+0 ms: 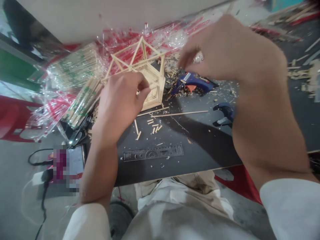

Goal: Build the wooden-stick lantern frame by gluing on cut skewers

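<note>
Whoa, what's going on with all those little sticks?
Someone is working with a frame of thin wooden sticks. The left hand is curled at the frame's near side, though its grip is hard to tell. The right hand hangs near a blue glue gun; I can't tell whether it holds anything. Short stick pieces and a clear ruler lie on the dark table.

Pale wdn stick frame (153,74), multi-sided

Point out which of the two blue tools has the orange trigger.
The glue gun, right of the stick frame. Its orange trigger sets it apart: the other blue tool, lower in view, shows no orange.
</note>
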